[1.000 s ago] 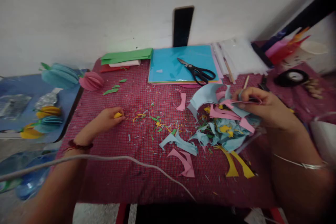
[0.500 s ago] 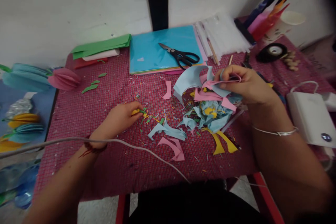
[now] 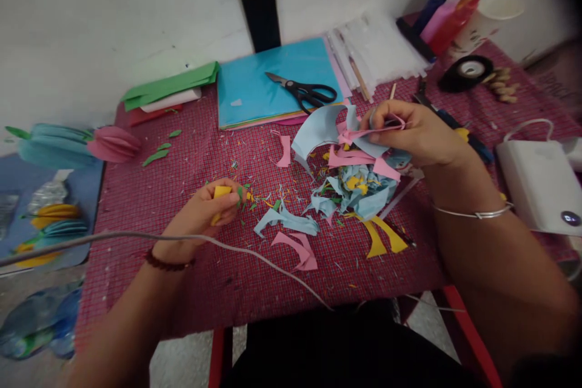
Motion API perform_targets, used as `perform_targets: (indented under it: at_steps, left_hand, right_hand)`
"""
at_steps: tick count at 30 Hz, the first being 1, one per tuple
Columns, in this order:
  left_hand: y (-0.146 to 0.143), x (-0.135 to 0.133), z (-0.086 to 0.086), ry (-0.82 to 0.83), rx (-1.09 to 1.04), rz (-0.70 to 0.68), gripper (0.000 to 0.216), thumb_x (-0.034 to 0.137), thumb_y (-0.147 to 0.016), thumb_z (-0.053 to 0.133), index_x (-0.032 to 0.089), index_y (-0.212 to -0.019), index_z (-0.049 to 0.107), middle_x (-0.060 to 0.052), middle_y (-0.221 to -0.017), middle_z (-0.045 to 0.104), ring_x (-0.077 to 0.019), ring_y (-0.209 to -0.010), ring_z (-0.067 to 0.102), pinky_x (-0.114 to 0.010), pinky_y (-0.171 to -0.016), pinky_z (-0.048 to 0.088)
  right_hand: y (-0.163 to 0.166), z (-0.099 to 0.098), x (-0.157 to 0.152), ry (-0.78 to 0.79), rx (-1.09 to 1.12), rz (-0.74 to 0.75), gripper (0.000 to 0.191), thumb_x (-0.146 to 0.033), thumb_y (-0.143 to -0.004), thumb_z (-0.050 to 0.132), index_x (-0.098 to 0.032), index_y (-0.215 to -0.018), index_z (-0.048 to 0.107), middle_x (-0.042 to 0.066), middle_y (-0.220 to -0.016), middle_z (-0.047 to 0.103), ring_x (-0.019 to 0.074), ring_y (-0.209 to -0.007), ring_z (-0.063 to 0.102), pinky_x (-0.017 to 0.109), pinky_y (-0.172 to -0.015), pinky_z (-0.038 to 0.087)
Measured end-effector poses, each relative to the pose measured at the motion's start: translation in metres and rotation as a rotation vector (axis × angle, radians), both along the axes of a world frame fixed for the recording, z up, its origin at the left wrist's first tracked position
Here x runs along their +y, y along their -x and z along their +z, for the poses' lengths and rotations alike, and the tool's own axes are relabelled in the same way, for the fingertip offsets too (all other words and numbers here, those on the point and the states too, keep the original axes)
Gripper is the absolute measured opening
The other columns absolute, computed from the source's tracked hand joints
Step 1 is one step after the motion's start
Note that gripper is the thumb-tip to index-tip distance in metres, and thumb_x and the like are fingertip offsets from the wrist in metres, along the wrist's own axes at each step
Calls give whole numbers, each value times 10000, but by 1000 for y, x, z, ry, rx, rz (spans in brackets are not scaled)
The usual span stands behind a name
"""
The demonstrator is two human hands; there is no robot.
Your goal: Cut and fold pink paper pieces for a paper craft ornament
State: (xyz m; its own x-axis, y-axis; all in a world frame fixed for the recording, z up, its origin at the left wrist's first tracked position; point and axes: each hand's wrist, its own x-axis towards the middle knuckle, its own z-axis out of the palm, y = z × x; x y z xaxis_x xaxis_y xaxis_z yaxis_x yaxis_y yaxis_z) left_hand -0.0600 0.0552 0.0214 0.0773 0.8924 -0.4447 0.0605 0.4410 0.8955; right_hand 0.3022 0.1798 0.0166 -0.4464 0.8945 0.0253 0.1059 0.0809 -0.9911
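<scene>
My left hand (image 3: 213,209) is closed around yellow paper scraps (image 3: 222,192), with a bit of green at its fingertips, just above the tablecloth. My right hand (image 3: 418,133) pinches a bunch of pink and light blue paper offcuts; a curved light blue offcut (image 3: 318,127) hangs out to the left. Below that hand lies a heap of crumpled light blue and yellow scraps (image 3: 368,191). Near it are a blue offcut (image 3: 286,221), a curved pink offcut (image 3: 295,250) and yellow offcuts (image 3: 384,236). Tiny coloured snippets are strewn between my hands.
Black-handled scissors (image 3: 302,91) rest on blue paper sheets (image 3: 254,82). Green paper (image 3: 170,86) lies at the back left. A white box (image 3: 541,185) stands at the right. Paper tulips (image 3: 113,144) sit at the left edge. A cable (image 3: 182,236) crosses in front of my left forearm.
My left hand has turned, so more of the yellow scraps in it shows. My right hand keeps its hold on the paper offcuts. The whole view has shifted slightly.
</scene>
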Motion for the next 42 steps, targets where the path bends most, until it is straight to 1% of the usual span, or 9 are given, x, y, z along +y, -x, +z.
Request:
perform_targets:
  at_steps: [5,11,13,16,19,22,25,36,42]
  left_hand:
    - [-7,-3,-3,100,-221,49,234,302,-699,778,196,-799,595,73,-523,430,-27,-378,299,-145,-338,174]
    - [-9,-2,-8,100,-145,65,277,323,-662,782,189,-822,601,39,-603,575,-24,-359,294,-167,-326,153]
    - [-10,-1,-9,28,-6,80,268,346,-666,759,191,-822,606,21,-647,613,-39,-383,320,-180,-342,185]
    - [-17,-2,-6,-219,443,110,171,329,-718,705,189,-780,629,12,-685,620,-86,-522,468,-197,-445,335]
    - [-30,-8,-3,-365,666,-130,147,327,-804,635,185,-832,658,8,-715,633,-121,-633,551,-232,-572,424]
    - [-41,-19,-7,-410,641,-467,218,321,-803,681,181,-968,663,-1,-812,666,-131,-689,592,-257,-642,452]
    - [-49,-34,-15,-431,659,-624,187,277,-809,704,178,-961,658,-6,-841,659,-136,-723,604,-269,-674,457]
    - [-65,-73,1,-445,474,-736,135,140,-952,491,208,-980,605,3,-909,644,-99,-797,606,-213,-705,470]
    - [-35,-40,-6,-597,942,-570,126,211,-949,501,193,-989,618,-27,-875,661,-154,-777,644,-265,-678,492]
  right_hand:
    - [2,2,-2,37,17,-22,198,-185,-703,738,-191,-726,542,-6,-875,618,94,-667,486,268,-568,301]
    - [3,5,-4,59,29,-33,189,-168,-709,728,-187,-732,542,-15,-885,626,85,-667,495,266,-565,295]
    - [2,4,-3,39,22,-18,187,-169,-715,724,-186,-728,539,-20,-872,624,85,-676,500,267,-583,308]
    - [1,1,0,1,15,-1,189,-175,-712,726,-187,-723,538,-25,-852,624,89,-675,492,265,-581,308]
    - [0,-2,2,-18,39,17,199,-172,-694,737,-191,-720,541,-25,-835,624,98,-668,488,264,-569,303]
    - [0,-3,3,-18,54,30,203,-166,-690,741,-192,-721,542,-20,-834,622,99,-653,482,265,-560,295]
    - [1,-3,3,-34,50,27,201,-163,-691,739,-189,-712,541,-18,-824,616,99,-647,479,264,-564,299]
    - [2,-1,2,-36,54,39,199,-156,-695,736,-184,-718,540,-11,-827,610,100,-658,480,267,-577,308]
    - [2,0,1,-36,44,43,190,-153,-709,721,-183,-728,534,-15,-824,595,91,-649,460,269,-571,291]
